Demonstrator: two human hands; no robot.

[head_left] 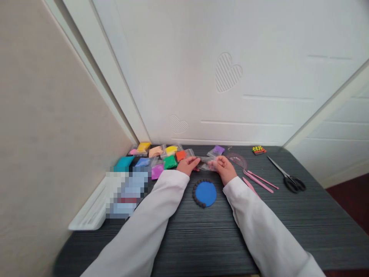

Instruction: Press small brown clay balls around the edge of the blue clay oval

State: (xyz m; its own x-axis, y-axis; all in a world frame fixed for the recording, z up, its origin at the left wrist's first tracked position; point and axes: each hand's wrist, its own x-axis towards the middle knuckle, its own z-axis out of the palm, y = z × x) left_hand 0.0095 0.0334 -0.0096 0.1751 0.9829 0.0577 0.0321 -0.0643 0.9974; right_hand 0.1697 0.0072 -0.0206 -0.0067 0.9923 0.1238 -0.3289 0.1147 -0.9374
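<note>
Between my two hands stretches a small clear plastic bag [205, 164] with something dark in its left part. My left hand [188, 165] pinches the bag's left end, and my right hand [224, 168] grips the right end with bent fingers. Just below them, flat on the dark table [196, 238], lies a blue clay disc [205, 194]. A row of dark grey clay balls [196, 196] runs round its left edge, from the top down to the bottom. The disc's right edge has no balls on it.
Several bags of coloured clay, such as a green one [170, 162], lie at the back left. A white tray [86, 215] stands at the left wall. Pink clay tools [259, 181], black scissors [291, 181] and a small colourful piece [258, 150] are on the right.
</note>
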